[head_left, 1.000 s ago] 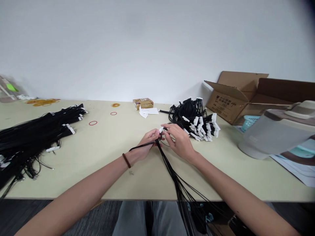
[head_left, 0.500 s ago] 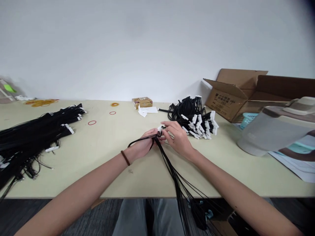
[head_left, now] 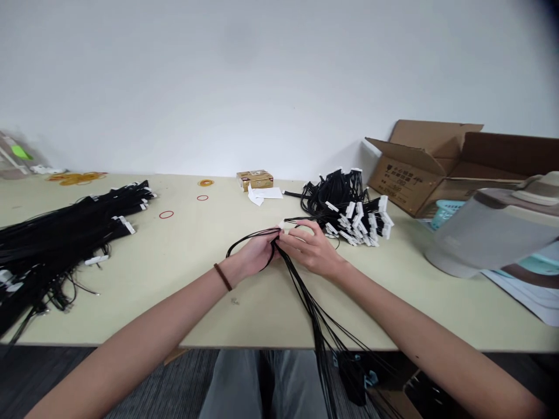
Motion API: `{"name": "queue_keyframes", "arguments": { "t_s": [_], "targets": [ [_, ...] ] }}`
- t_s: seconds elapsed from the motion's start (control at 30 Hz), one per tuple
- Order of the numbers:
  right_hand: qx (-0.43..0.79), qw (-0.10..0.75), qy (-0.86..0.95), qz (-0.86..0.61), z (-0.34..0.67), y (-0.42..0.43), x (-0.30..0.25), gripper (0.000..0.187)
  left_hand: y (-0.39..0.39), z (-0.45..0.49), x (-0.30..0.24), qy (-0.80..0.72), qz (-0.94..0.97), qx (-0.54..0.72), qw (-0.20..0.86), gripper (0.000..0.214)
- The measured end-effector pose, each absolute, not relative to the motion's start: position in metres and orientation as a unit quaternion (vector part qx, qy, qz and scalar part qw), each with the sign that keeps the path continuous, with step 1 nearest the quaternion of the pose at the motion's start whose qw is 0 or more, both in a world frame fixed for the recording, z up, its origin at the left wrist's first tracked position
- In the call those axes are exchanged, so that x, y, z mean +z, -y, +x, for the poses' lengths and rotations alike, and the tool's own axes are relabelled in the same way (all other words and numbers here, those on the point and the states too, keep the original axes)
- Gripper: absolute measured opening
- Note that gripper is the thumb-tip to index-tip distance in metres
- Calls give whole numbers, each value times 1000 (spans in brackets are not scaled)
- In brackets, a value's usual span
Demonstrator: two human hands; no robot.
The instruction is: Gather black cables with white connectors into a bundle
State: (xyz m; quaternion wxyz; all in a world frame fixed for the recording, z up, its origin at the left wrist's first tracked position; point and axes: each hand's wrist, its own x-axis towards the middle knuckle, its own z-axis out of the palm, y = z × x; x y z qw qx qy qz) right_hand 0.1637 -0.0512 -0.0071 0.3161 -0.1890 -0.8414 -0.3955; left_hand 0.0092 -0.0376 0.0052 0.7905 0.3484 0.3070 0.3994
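Observation:
A bundle of thin black cables (head_left: 310, 302) runs from below the table's front edge up to the middle of the table, where both my hands meet on it. My left hand (head_left: 255, 256) is closed round the cables, which loop out to its left. My right hand (head_left: 312, 250) pinches the white connector ends (head_left: 286, 226) at the top of the bundle with its fingers curled. A brown band sits on my left wrist.
A long heap of black cables (head_left: 56, 238) lies at the left. A pile of bundled cables with white connectors (head_left: 349, 206) sits behind my right hand. An open cardboard box (head_left: 437, 166), a grey jug-like container (head_left: 484, 233), rubber bands (head_left: 166, 214) and a small box (head_left: 255, 179) stand about.
My hands have stayed together on the bundle. The cable loop at my left hand has widened, and my right fingers have shifted on the connector ends.

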Motion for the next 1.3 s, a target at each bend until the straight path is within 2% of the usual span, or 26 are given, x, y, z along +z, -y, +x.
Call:
{"name": "queue_keyframes", "arguments": {
  "t_s": [0.13, 0.3, 0.43, 0.67, 0.87, 1.07, 1.3],
  "targets": [
    [-383, 295, 856, -183, 165, 50, -5, 15, 37, 9, 4, -312, 349, 387, 794, 14],
    [-428, 217, 863, -160, 167, 49, -3, 21, 35, 7, -2, -306, 354, 380, 798, 1],
    [-456, 184, 857, -156, 167, 48, -2, 25, 35, 8, -4, -304, 356, 382, 797, 5],
    [-427, 205, 867, -152, 168, 46, -3, 27, 36, 9, -3, -299, 366, 382, 794, 5],
    [-384, 186, 887, -180, 170, 45, -6, 28, 36, 9, -3, -293, 373, 378, 795, 8],
    [-398, 189, 881, -172, 169, 46, -5, 26, 35, 9, -4, -291, 372, 377, 797, 8],
    [-419, 257, 856, -160, 167, 47, -4, 15, 37, 9, 1, -290, 366, 382, 797, 3]
  ]
}}
